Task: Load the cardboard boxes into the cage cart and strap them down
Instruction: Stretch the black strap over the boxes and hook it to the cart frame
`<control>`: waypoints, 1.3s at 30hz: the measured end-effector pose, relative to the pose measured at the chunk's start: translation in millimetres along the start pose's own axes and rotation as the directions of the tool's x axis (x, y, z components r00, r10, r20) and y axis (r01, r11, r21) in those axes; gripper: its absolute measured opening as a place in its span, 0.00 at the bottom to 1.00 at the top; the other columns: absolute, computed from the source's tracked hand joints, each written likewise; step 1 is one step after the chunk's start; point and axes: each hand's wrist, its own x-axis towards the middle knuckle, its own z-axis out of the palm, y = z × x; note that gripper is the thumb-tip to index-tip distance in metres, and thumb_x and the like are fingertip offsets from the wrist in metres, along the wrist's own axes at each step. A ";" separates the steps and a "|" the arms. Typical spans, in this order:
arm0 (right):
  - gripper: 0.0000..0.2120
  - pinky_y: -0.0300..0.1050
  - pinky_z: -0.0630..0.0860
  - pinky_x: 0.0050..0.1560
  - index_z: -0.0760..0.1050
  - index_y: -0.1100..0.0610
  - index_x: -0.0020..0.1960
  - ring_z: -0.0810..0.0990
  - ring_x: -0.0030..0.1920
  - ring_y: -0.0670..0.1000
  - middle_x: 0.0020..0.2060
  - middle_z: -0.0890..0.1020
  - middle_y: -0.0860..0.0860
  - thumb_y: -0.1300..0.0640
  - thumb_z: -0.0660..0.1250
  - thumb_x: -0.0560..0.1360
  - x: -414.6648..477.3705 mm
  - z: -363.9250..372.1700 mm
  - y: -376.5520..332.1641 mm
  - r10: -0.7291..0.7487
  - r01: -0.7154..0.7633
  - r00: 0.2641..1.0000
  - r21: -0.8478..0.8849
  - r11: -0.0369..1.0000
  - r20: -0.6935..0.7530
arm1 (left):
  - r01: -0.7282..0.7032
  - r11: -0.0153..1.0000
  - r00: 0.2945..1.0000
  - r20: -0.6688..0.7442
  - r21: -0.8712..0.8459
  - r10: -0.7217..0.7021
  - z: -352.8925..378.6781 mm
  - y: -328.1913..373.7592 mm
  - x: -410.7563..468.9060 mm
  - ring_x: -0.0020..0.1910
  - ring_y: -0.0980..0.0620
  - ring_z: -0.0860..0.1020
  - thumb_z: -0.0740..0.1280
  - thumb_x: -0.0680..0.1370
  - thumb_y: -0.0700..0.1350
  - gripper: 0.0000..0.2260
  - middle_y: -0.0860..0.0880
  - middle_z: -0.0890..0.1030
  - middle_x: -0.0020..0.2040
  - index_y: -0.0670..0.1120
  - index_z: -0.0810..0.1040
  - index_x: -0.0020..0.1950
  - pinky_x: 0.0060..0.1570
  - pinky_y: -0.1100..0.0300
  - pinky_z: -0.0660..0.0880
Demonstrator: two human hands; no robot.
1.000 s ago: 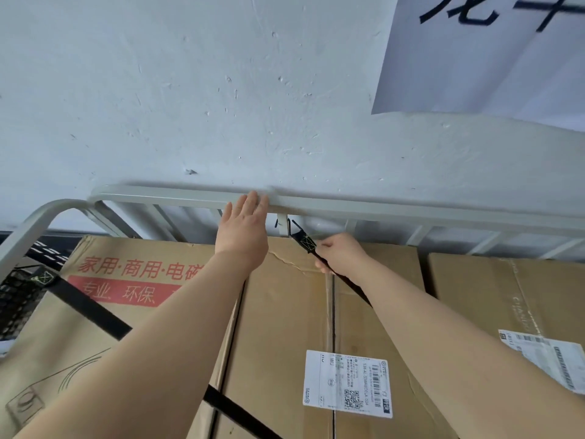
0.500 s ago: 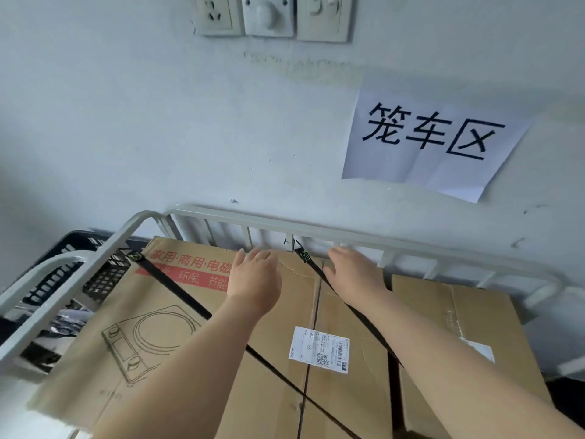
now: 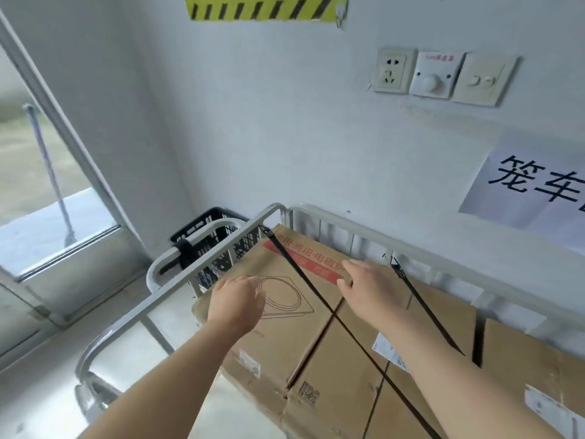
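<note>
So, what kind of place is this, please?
Probably a warehouse or goods-handling room, in a corner set aside for cage carts. A grey metal cage cart stands against the wall, loaded with brown cardboard boxes crossed by black straps, under a white paper sign with black Chinese characters.

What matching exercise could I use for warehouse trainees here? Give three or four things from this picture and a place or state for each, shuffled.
Things:
1. black crate
2. paper sign
3. left hand
4. hazard tape

Places or states:
A. high on the wall, above the socket
B. open, over the printed box
C. outside the cart's corner rail
D. on the wall, right of the cart rail

Pairs: 1-C, 2-D, 3-B, 4-A
</note>
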 end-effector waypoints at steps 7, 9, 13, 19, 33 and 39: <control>0.18 0.45 0.69 0.61 0.71 0.54 0.66 0.71 0.65 0.51 0.65 0.75 0.49 0.50 0.59 0.78 50.6 59.2 -112.2 -0.043 0.042 0.996 0.012 0.999 0.076 | 0.196 0.980 0.980 0.020 0.035 -0.197 -20.3 -155.5 34.0 0.45 0.48 0.79 0.57 0.78 0.46 0.10 0.50 0.82 0.46 0.49 0.78 0.51 0.49 0.55 0.73; 0.22 0.44 0.65 0.66 0.67 0.54 0.71 0.67 0.70 0.50 0.70 0.70 0.49 0.49 0.59 0.79 67.4 80.0 -140.6 -0.019 0.016 0.995 0.027 1.000 0.099 | 0.222 0.974 0.975 0.016 0.036 -0.223 -20.3 -197.7 55.8 0.47 0.48 0.79 0.58 0.78 0.46 0.10 0.49 0.82 0.48 0.49 0.78 0.53 0.50 0.55 0.71; 0.23 0.43 0.61 0.70 0.65 0.55 0.73 0.64 0.72 0.49 0.72 0.68 0.50 0.49 0.58 0.80 106.4 124.4 -187.6 0.007 -0.014 0.992 0.054 0.998 0.125 | 0.153 0.987 0.987 0.046 0.055 -0.156 -12.5 -264.9 108.3 0.45 0.47 0.79 0.58 0.78 0.45 0.10 0.49 0.81 0.47 0.50 0.78 0.55 0.49 0.54 0.74; 0.20 0.43 0.67 0.64 0.69 0.55 0.70 0.70 0.67 0.50 0.67 0.73 0.50 0.51 0.59 0.80 157.5 184.5 -228.7 0.031 -0.037 0.989 0.043 0.998 0.144 | 0.007 0.998 0.994 0.107 0.070 -0.014 25.8 -322.7 180.5 0.58 0.47 0.76 0.62 0.79 0.47 0.13 0.49 0.79 0.60 0.49 0.77 0.62 0.59 0.52 0.71; 0.18 0.44 0.69 0.63 0.72 0.56 0.68 0.73 0.64 0.52 0.63 0.76 0.52 0.53 0.60 0.79 186.2 243.8 -233.0 0.105 -0.125 0.971 0.086 0.988 0.215 | -0.229 0.961 0.961 0.190 0.153 0.199 77.4 -347.5 256.5 0.52 0.49 0.71 0.68 0.76 0.52 0.13 0.49 0.71 0.52 0.47 0.73 0.56 0.50 0.53 0.75; 0.20 0.42 0.65 0.68 0.70 0.55 0.70 0.70 0.68 0.49 0.68 0.72 0.50 0.52 0.61 0.79 182.1 214.3 -243.9 0.169 -0.213 0.960 0.190 0.958 0.223 | -0.056 0.953 0.988 0.123 -0.296 0.096 -2.8 -346.9 246.5 0.35 0.54 0.77 0.70 0.75 0.51 0.11 0.52 0.78 0.39 0.48 0.72 0.50 0.33 0.60 0.73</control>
